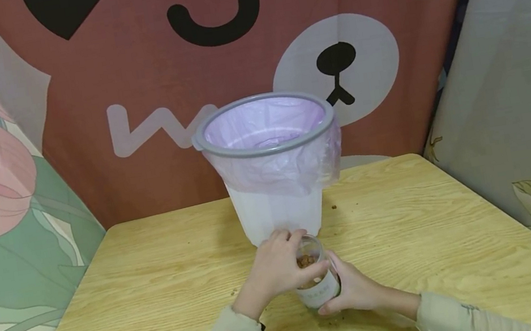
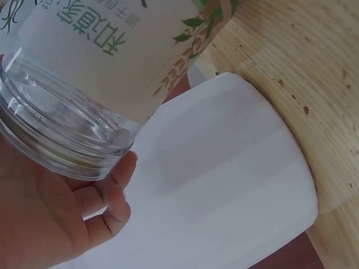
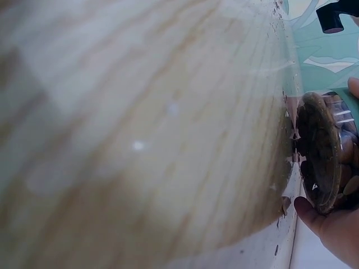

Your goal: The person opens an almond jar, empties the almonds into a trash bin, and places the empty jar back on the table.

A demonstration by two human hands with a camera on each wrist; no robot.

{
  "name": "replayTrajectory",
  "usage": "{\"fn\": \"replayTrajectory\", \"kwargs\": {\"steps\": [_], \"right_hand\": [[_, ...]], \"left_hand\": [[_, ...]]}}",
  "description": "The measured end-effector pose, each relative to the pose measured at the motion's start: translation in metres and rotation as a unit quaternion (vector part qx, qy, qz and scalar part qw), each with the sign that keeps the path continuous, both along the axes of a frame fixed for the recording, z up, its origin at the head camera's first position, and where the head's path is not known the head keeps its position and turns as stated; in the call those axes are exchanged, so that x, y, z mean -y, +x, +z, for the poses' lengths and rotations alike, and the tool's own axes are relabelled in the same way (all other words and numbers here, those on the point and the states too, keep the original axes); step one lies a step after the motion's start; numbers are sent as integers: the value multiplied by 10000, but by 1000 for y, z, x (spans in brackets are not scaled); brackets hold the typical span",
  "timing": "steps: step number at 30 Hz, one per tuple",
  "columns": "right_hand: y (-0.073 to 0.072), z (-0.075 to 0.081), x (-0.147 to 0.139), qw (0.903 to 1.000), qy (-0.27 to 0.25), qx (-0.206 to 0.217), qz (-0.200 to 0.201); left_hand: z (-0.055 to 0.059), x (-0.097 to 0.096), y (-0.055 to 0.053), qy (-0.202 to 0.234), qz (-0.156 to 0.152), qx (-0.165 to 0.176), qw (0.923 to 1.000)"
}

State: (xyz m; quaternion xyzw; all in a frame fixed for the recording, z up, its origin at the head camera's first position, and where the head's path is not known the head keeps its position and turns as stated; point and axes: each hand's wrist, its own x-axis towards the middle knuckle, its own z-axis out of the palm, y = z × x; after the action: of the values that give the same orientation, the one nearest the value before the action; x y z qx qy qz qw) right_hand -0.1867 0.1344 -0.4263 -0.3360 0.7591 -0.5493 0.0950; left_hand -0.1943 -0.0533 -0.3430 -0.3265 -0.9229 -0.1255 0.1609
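A clear jar [image 1: 319,293] with a pale printed label and brown pieces inside is between both hands, low over the table in front of the bin. My left hand [image 1: 280,263] grips its upper end, thumb across the near side. Lower down, my right hand [image 1: 353,288] holds the jar's right side. In the left wrist view, fingers of the left hand [image 2: 50,218] curl against the jar's clear ridged top [image 2: 61,117]. The right wrist view shows the jar's base [image 3: 318,151] by the tabletop, with a thumb of the right hand [image 3: 339,238] beside it.
A white bin [image 1: 277,206] with a grey rim and a purple liner bag stands behind the jar on the wooden table [image 1: 159,284]. Small brown crumbs [image 1: 334,206] lie scattered on the tabletop. Printed cloths [image 1: 152,62] hang behind and at both sides.
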Motion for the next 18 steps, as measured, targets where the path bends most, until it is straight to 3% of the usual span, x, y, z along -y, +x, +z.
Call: {"fn": "replayTrajectory", "kwargs": {"steps": [5,12,18], "right_hand": [[0,0,0,10000,24,-63,6],[0,0,0,9999,20,-150,-35],[-1,1,0,9999,93,-135,-33]], "left_hand": [[0,2,-1,77,-246,279,9993],[5,11,-4,400,-1421,882,9851],[8,16,-4,218,-1661,1088,9798]]}}
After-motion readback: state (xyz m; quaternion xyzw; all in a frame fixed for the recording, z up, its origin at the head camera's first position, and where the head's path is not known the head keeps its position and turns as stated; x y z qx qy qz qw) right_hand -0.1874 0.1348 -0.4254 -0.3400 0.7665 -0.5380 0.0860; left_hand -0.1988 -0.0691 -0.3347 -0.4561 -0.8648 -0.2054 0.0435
